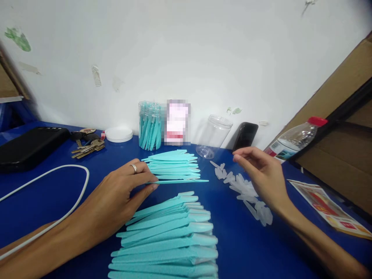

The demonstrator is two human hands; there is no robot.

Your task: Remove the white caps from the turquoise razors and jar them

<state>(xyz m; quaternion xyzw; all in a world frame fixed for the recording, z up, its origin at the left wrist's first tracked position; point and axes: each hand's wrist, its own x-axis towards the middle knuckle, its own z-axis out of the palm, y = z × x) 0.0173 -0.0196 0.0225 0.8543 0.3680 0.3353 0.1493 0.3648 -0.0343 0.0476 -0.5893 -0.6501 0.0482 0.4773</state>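
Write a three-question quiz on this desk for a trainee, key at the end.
1. Multiple choice: what does the left hand hold?
A) a spoon
B) a turquoise stick
C) a cloth
2. True or false: the white lid lies between the keys and the jar of sticks.
3. Fill in: the drink bottle has a ____ cap.

Key: 1 B; 2 true; 3 red.
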